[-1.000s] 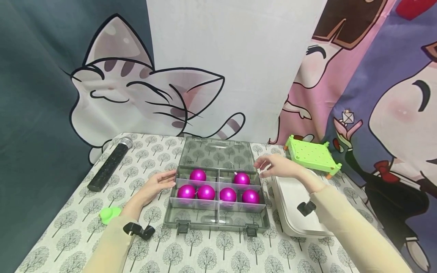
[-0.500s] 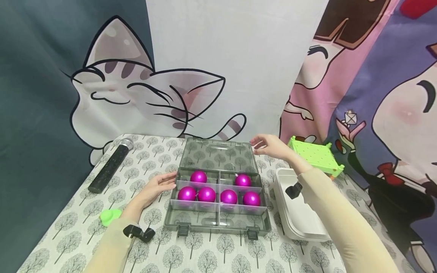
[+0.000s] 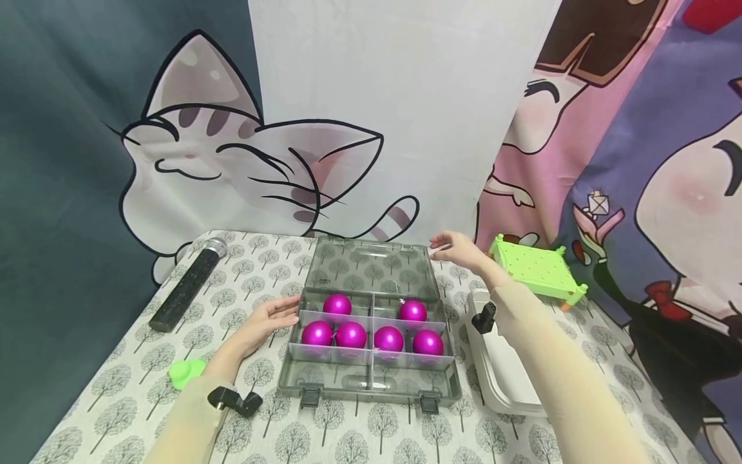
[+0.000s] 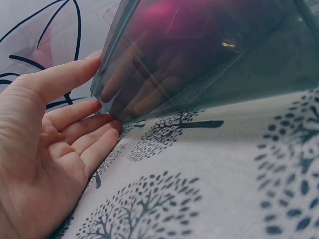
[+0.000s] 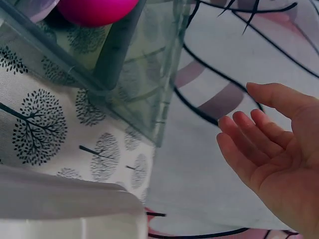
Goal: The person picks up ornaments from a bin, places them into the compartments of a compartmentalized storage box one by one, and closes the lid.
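Note:
A grey see-through divider box [image 3: 324, 372] stands in the middle of the table with its hinged lid [image 3: 371, 269] laid back. Several glossy magenta balls [image 3: 350, 336] sit in its back and middle compartments; the front row holds none. My left hand [image 3: 268, 322] rests its fingertips against the box's left wall; in the left wrist view its fingers [image 4: 75, 112] are fairly straight at the box's edge. My right hand [image 3: 462, 250] hovers by the lid's right edge, fingers loosely bent. In the right wrist view that hand [image 5: 279, 144] holds nothing and is apart from the lid.
A white tub [image 3: 507, 367] stands right of the box, partly under my right forearm. Behind it is a green toy bed [image 3: 539, 265]. A black microphone [image 3: 185, 287] lies at the left, with a green rubber duck [image 3: 184, 372] beside my left forearm. A printed curtain [image 3: 371, 77] hangs behind.
My right hand has moved away from the box's right back corner, up and back to beside the lid's right edge. The left hand stays at the box's left wall.

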{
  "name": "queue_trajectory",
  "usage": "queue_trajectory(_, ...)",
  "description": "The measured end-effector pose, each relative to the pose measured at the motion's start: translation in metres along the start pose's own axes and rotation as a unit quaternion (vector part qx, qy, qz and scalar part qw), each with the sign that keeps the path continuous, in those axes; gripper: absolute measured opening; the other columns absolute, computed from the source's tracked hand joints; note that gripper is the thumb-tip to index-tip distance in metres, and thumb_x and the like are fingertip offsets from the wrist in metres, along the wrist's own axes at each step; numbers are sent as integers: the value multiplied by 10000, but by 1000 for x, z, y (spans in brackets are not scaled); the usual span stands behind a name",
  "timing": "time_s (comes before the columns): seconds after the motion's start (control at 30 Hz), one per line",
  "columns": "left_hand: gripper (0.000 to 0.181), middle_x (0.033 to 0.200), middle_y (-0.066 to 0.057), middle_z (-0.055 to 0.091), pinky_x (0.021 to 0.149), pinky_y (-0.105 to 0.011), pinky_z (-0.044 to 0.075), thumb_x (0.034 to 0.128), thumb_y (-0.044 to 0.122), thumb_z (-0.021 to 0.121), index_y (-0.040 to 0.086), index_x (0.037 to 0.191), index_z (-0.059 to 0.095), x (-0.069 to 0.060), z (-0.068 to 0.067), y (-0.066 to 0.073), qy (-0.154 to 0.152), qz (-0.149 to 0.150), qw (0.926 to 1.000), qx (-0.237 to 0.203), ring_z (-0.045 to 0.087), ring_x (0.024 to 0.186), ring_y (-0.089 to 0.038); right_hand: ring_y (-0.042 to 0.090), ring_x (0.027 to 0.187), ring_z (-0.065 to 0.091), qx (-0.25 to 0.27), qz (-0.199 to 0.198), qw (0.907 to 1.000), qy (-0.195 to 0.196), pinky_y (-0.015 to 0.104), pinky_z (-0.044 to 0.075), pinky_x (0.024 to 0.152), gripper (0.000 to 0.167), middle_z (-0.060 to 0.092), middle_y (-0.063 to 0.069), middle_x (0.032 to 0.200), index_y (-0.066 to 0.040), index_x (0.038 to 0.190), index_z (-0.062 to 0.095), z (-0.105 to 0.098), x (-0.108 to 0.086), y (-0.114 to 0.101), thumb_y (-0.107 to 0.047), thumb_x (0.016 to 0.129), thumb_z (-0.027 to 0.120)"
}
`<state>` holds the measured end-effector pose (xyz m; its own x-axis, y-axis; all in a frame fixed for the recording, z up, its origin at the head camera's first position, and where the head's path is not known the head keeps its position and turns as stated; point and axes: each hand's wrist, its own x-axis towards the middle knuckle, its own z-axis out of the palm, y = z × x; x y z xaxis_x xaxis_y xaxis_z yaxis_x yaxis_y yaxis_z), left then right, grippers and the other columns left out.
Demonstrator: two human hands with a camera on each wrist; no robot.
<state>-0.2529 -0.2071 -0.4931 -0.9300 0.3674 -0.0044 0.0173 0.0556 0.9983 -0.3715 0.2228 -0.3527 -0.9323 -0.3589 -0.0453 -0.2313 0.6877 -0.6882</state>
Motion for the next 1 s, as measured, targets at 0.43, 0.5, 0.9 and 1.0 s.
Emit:
queue_trajectory(0.43, 671, 1513, -292, 331, 1190, -519, 232, 903, 90, 640, -107, 1454, 313, 0, 1, 0, 89, -48, 9999, -30, 335, 1400, -464, 382, 1170, 549, 737, 602, 9926, -752, 532, 453, 1086, 496, 458, 367, 1347, 159, 1330, 410, 6, 16, 28, -62, 921, 582)
queue_trajectory(0.5, 680, 1514, -295, 327, 1193, -529, 220, 899, 91, 641, -109, 1456, 306, -1, 1, 1, 78, -59, 9999, -50, 327, 1403, -468, 412, 1191, 535, 761, 672, 9911, -855, 541, 436, 1099, 501, 449, 369, 1351, 166, 1335, 396, 5, 17, 31, -64, 925, 570)
queue_trajectory(0.9, 676, 1519, -305, 307, 1189, -515, 225, 913, 92, 633, -120, 1457, 292, -2, 2, 3, 51, -57, 10000, 27, 319, 1405, -474, 442, 1168, 547, 531, 967, 9847, -1349, 512, 443, 1104, 546, 526, 273, 1225, 195, 1340, 368, 6, 24, 39, -42, 897, 582)
queue_trajectory(1.0, 676, 1519, -306, 308, 1187, -508, 231, 913, 94, 634, -121, 1456, 293, -2, 1, 3, 64, -73, 9999, 47, 322, 1404, -472, 377, 1131, 576, 446, 1086, 9831, -1402, 475, 468, 1090, 532, 508, 272, 1257, 180, 1335, 375, 8, 24, 38, -37, 896, 583)
